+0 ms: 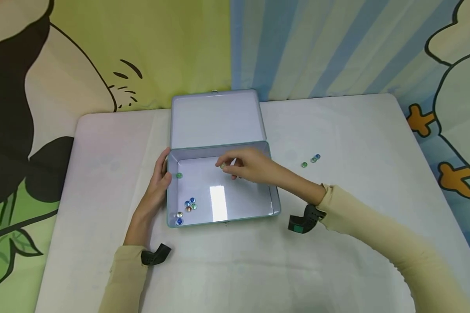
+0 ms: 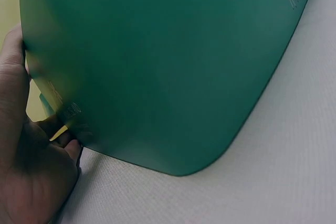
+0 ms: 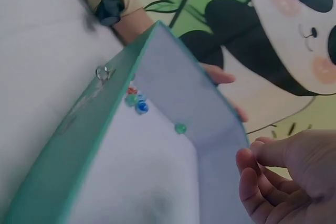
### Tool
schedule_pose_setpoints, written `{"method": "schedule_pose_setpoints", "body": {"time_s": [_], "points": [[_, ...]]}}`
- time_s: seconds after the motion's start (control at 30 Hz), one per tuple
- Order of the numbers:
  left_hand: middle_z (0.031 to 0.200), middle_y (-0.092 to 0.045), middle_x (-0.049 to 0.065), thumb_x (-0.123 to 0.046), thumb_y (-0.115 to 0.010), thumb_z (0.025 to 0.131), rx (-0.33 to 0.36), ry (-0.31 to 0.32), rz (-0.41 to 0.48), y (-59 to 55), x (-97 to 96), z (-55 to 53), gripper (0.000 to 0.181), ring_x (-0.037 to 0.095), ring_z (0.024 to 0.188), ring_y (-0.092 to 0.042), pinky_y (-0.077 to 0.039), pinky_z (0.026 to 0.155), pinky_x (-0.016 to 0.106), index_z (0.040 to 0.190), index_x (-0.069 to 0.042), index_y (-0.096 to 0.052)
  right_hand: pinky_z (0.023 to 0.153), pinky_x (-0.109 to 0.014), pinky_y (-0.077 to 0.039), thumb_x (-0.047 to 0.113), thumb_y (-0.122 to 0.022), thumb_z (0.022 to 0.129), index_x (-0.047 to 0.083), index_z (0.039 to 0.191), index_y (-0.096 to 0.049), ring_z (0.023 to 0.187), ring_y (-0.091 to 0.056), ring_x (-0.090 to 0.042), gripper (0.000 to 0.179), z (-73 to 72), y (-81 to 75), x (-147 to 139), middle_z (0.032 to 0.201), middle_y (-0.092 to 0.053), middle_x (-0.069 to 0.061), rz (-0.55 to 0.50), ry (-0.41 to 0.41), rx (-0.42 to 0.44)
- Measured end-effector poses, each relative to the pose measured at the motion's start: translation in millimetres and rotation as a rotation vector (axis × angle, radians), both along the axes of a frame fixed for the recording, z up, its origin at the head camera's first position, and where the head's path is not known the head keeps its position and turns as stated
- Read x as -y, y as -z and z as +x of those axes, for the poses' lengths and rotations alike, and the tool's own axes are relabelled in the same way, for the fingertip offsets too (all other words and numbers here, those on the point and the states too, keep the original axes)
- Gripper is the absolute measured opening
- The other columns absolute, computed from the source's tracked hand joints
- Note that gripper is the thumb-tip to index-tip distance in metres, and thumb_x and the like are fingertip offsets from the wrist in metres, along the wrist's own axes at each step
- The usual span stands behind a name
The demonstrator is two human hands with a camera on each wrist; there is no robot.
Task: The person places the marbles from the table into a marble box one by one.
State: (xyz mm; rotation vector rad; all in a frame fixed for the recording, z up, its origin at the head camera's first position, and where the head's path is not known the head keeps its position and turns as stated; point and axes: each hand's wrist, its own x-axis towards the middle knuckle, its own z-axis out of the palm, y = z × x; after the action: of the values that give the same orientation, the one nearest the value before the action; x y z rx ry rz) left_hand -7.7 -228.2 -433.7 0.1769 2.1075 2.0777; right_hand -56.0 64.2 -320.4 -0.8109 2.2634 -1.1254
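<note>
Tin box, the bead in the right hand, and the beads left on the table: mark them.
tin box [image 1: 224,222], head view, front rim
bead [image 1: 223,165], head view, at fingertips
beads on the table [image 1: 304,164], head view, leftmost bead

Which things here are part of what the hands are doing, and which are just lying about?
In use:
tin box, steadied by the left hand
green bead in the right hand
beads in the box
beads on the table

Lying about:
white table
cartoon backdrop
</note>
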Motion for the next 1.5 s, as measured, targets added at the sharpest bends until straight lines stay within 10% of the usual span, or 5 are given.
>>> {"method": "schedule_pose_setpoints", "body": {"time_s": [0.33, 0.93, 1.17, 1.5], "points": [[0.164, -0.008, 0.004, -0.063, -0.051, 0.091, 0.012, 0.020, 0.024, -3.1, 1.4, 1.6, 0.078, 0.030, 0.144, -0.015, -0.011, 0.111, 0.060, 0.154, -0.037, -0.011, 0.067, -0.018, -0.045, 0.010, -0.061, 0.095, 0.006, 0.112, -0.069, 0.070, -0.063, -0.015, 0.019, -28.3, 29.5, 71.5, 0.088, -0.068, -0.007, 0.199, -0.217, 0.020], [0.164, -0.006, 0.004, -0.064, -0.050, 0.091, 0.000, 0.031, 0.006, -1.9, 0.0, -0.4, 0.080, 0.030, 0.150, -0.004, -0.004, 0.114, 0.063, 0.154, -0.036, -0.011, 0.059, -0.014, -0.040, 0.011, -0.071, 0.088, 0.008, 0.100, -0.070, 0.065, -0.050, -0.006, 0.013, -32.7, 60.2, 91.6, 0.074, -0.059, 0.001, 0.219, -0.142, -0.006], [0.163, -0.009, 0.006, -0.064, -0.050, 0.091, 0.001, 0.023, -0.003, -1.7, -0.4, 0.0, 0.078, 0.033, 0.147, -0.011, -0.008, 0.112, 0.063, 0.154, -0.036, -0.011, 0.066, -0.017, -0.043, 0.015, -0.071, 0.088, 0.007, 0.114, -0.068, 0.074, -0.054, -0.010, 0.028, -27.8, 41.3, 76.9, 0.085, -0.065, -0.004, 0.207, -0.153, -0.050], [0.162, -0.015, 0.008, -0.067, -0.052, 0.088, -0.007, -0.003, -0.031, -5.0, -1.0, 1.7, 0.083, 0.034, 0.148, -0.010, -0.004, 0.113, 0.066, 0.154, -0.035, -0.014, 0.070, -0.024, -0.050, 0.016, -0.071, 0.089, 0.012, 0.116, -0.067, 0.078, -0.060, -0.014, 0.027, 37.3, -6.0, -25.2, 0.090, -0.065, -0.003, -0.194, 0.251, 0.005]]}}
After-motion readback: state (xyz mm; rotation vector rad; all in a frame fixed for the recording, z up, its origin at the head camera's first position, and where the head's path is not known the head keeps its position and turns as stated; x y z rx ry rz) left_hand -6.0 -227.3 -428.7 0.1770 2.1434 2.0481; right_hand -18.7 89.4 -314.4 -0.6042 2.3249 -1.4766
